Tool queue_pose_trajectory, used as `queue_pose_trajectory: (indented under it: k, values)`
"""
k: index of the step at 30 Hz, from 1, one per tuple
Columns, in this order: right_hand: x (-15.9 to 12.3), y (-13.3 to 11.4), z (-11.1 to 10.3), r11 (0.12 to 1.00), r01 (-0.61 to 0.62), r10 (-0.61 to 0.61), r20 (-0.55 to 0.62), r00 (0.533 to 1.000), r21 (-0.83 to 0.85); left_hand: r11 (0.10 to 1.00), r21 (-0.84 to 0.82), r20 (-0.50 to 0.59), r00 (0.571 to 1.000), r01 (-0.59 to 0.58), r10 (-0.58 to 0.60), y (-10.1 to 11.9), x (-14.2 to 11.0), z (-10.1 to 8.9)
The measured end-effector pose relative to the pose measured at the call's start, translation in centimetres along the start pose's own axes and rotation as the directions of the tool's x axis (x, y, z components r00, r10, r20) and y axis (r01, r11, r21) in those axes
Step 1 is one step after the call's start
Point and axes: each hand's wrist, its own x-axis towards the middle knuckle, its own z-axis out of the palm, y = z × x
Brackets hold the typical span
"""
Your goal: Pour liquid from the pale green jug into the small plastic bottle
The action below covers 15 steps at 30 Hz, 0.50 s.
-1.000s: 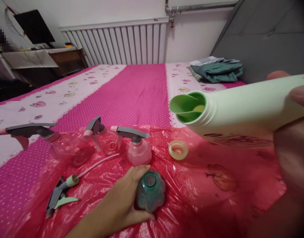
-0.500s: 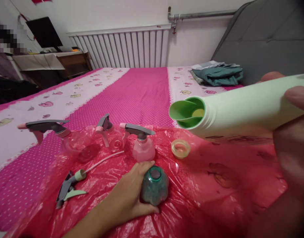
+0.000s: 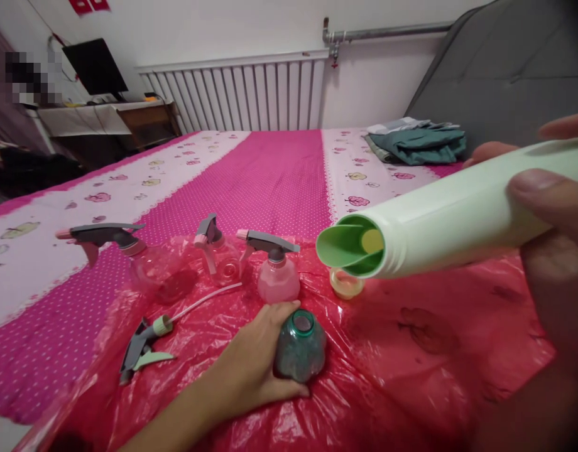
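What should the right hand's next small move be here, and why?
Probably bring the pale bottle toward the teal bottle until its green spout is over the open mouth. The right hand holds it tilted spout-down, but the spout appears right of that mouth, while the left hand grips the teal bottle upright.

The bedspread [image 3: 289,169] carries folded cloth [image 3: 418,145], probably garments, and a red plastic sheet [image 3: 402,383] supporting three spray bottles [image 3: 278,281], one trigger sprayer [image 3: 142,344], one yellow cap [image 3: 347,289] and one translucent green bottle [image 3: 302,356].
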Motion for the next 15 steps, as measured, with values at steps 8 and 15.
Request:
queue_pose_trajectory:
  k: [8, 15]
  values:
    - [0.15, -0.52, 0.06, 0.998, -0.044, 0.043, 0.029, 0.999, 0.036, 1.0, 0.013, 0.004, 1.0, -0.023, 0.023, -0.17, -0.04, -0.05]
    - [-0.07, -0.16, 0.03, 0.999, -0.051, 0.051, 0.038, 0.998, 0.002, 0.999, 0.0, -0.009, 0.999, -0.043, 0.043, -0.31, -0.58, 0.16]
